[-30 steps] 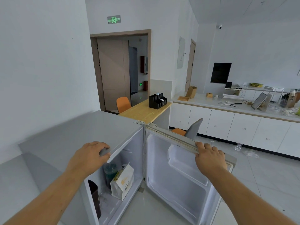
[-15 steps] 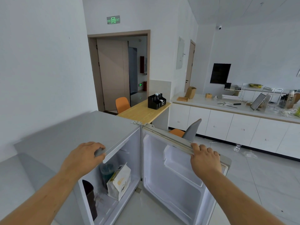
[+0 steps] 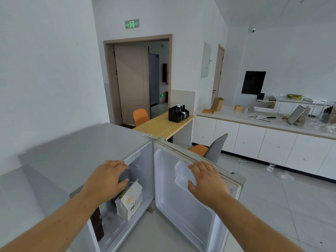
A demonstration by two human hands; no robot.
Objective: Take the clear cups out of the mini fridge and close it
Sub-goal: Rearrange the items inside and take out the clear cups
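Inside, boxy white fridge (image 3: 78,157) w/ paper bag (image 3: 130,200)

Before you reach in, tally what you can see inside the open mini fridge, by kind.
White paper bag: 1
Teal-tinted cup, mostly hidden behind the left hand and the bag: 1
Dark bottle at the near wall: 1
Total: 3. The door shelf looks bare. More cups could sit out of view.
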